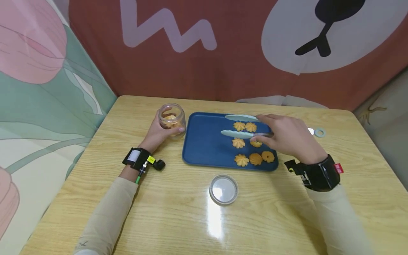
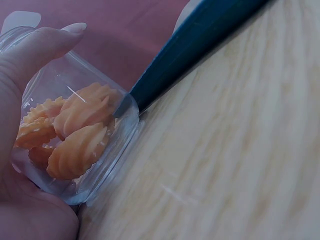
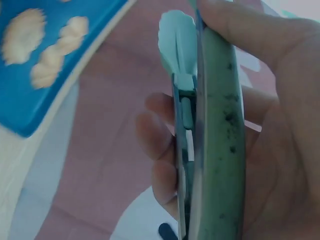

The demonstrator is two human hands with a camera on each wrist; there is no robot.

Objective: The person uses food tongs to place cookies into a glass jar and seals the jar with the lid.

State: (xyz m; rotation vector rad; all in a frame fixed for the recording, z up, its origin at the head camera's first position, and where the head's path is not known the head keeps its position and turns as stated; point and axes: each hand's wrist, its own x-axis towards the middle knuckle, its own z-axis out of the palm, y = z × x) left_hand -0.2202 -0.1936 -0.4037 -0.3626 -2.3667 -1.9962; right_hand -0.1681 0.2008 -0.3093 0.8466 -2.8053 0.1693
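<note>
In the head view, my left hand [image 1: 155, 135] grips a clear jar [image 1: 177, 112] beside the tray's left edge. Several ridged cookies [image 2: 80, 150] lie inside the jar in the left wrist view. My right hand [image 1: 291, 136] holds pale blue tongs [image 1: 237, 134] over the right half of a dark blue tray [image 1: 204, 143]. The tongs' two tips are spread apart with nothing held between them. Beneath and around them, several golden cookies [image 1: 241, 160] lie on the tray in rows; the tongs and hand partly cover some.
A round clear lid [image 1: 224, 190] lies on the wooden table [image 1: 178, 212] in front of the tray. Past the right hand shows a pale blue ring [image 1: 319, 132], seemingly the tongs' end. A patterned red cloth [image 1: 191, 78] hangs behind the table.
</note>
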